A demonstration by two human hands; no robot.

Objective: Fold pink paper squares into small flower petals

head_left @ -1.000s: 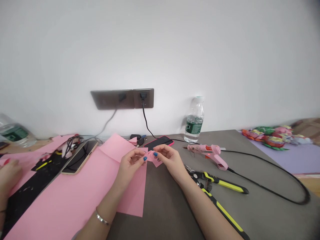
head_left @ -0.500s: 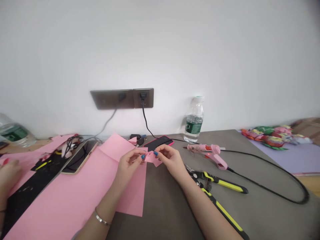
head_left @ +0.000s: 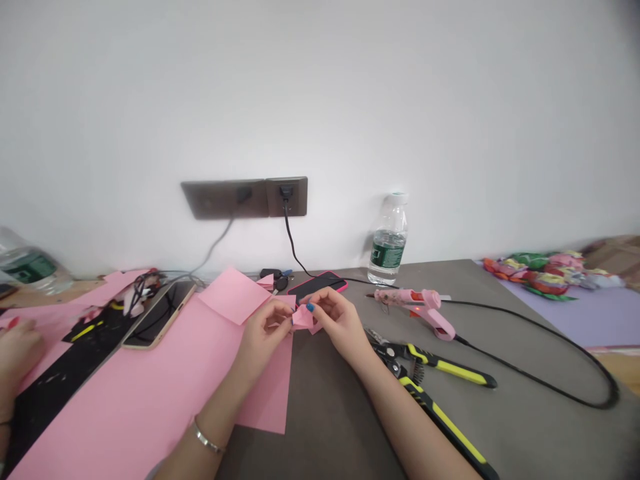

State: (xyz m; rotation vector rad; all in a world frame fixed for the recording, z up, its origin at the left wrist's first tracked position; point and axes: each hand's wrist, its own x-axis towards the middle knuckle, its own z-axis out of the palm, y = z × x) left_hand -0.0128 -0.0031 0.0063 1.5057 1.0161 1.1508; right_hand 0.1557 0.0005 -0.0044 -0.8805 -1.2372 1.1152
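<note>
A small folded piece of pink paper (head_left: pixel 302 318) is held between both hands above the grey table. My left hand (head_left: pixel 267 330) pinches its left side between thumb and fingertips. On the other side, my right hand (head_left: pixel 337 324) grips the paper's upper right edge, thumb with blue nail on top. The exact folds are partly covered by my fingers. Beneath my left forearm lies a large pink paper sheet (head_left: pixel 165 373), with a smaller pink square (head_left: pixel 235 293) on it. Just behind my hands rests a phone with a pink case (head_left: pixel 325 283).
On the right lie a pink glue gun (head_left: pixel 425 308) with a looping black cord and yellow-black pliers (head_left: pixel 445 367). A water bottle (head_left: pixel 389 250) stands by the wall. Left are another phone (head_left: pixel 160 317) and another person's hand (head_left: pixel 19 353). Colourful paper pieces (head_left: pixel 547 270) sit far right.
The fingers of my left hand have curled and shifted slightly, and the pink paper piece has turned, showing a different folded face. The other person's hand at the left has barely moved.
</note>
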